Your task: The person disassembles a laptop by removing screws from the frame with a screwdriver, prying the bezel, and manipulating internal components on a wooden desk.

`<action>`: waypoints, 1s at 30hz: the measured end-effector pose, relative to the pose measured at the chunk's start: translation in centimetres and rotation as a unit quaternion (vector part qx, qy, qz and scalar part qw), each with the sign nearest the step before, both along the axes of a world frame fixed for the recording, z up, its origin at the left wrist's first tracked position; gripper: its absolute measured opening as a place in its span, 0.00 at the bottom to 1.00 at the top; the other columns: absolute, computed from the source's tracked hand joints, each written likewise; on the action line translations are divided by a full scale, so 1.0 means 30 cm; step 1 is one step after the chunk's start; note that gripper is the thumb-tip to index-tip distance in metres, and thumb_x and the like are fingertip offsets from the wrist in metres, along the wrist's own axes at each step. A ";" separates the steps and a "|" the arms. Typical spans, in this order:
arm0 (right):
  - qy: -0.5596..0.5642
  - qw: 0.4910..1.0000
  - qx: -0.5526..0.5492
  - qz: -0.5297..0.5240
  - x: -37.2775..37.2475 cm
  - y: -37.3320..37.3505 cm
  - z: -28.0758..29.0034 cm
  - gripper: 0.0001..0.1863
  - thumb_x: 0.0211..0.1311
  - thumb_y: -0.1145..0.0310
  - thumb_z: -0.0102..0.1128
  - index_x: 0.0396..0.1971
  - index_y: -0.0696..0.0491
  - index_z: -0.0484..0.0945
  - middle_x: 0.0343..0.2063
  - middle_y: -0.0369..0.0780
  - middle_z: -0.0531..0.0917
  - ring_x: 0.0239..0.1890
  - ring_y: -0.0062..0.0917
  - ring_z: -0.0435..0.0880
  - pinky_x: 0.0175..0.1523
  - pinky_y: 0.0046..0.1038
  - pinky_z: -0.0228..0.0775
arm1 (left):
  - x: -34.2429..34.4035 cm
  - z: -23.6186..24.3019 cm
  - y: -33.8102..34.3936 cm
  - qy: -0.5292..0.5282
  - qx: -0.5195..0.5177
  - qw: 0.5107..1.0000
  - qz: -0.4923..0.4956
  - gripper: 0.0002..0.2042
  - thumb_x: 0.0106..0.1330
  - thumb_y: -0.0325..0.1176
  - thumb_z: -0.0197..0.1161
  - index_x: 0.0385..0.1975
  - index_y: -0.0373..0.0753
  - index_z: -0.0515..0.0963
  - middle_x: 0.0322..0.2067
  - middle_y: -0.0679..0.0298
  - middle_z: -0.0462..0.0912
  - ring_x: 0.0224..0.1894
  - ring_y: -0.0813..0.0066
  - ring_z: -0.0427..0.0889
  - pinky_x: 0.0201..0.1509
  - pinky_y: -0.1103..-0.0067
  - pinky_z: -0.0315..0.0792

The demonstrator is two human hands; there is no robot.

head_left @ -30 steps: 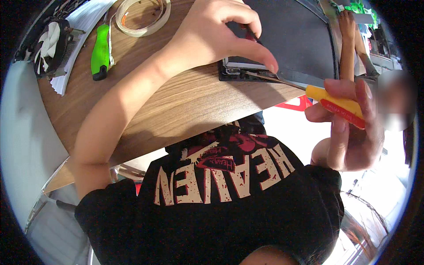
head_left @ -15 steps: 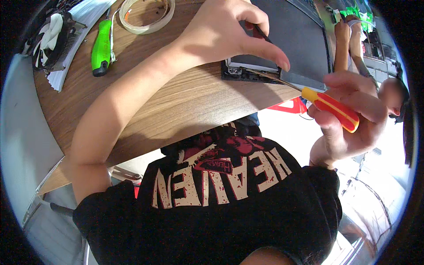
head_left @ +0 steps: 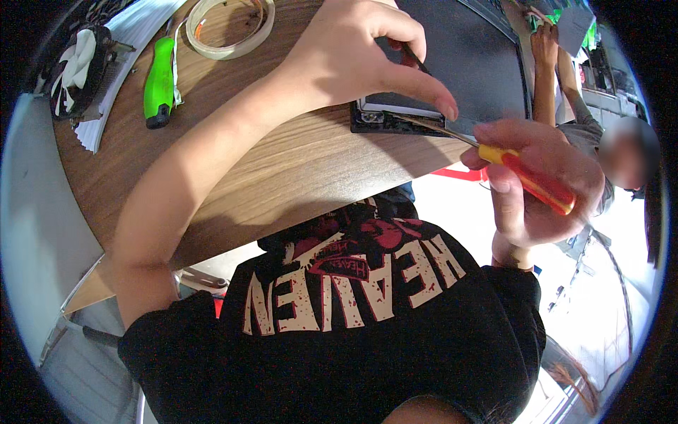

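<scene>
A flat dark screen panel (head_left: 487, 78) with a black frame lies at the table's edge. My left hand (head_left: 360, 60) reaches over its near left corner, fingers curled around a thin black strip (head_left: 415, 58), probably part of the frame. The thumb extends down to the panel's near edge. In my right hand (head_left: 551, 180) is a screwdriver (head_left: 530, 178) with a red and yellow handle. Its thin metal shaft points left into the gap along the near frame edge (head_left: 395, 126), where small metal parts show. The exact contact of the tip is hard to make out.
To the left lie a green-handled screwdriver (head_left: 159, 83), a roll of tape (head_left: 233, 51), a stack of white strips (head_left: 113, 92) and a black fan with white blades (head_left: 76, 71). Another person's forearms (head_left: 545, 78) are at the far right. The wooden table (head_left: 282, 162) ends just before me.
My right hand has closed its fingers more around the screwdriver handle and moved slightly left. My left hand stays nearly in place. The other person's arms have shifted.
</scene>
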State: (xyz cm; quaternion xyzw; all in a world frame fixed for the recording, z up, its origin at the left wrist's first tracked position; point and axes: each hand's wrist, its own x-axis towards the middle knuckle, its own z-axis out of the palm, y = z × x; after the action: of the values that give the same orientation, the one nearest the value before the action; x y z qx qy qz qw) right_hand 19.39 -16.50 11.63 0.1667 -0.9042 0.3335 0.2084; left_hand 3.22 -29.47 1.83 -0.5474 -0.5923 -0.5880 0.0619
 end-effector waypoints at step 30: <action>0.063 0.994 -0.082 -0.035 -0.046 0.042 -0.042 0.09 0.64 0.71 0.54 0.38 0.56 0.63 0.22 0.45 0.81 0.14 0.21 0.80 0.18 0.18 0.76 | 0.008 0.000 -0.001 -0.024 -0.011 1.000 -0.006 0.24 0.32 0.52 0.79 0.14 0.38 0.77 0.17 0.68 0.77 0.24 0.73 0.76 0.46 0.76 0.63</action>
State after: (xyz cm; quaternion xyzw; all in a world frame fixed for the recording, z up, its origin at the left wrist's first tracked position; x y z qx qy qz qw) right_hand 18.02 -15.24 10.36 0.1384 -0.8642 0.3876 0.2896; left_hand 3.46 -29.51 1.84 -0.5368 -0.5969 -0.5951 0.0383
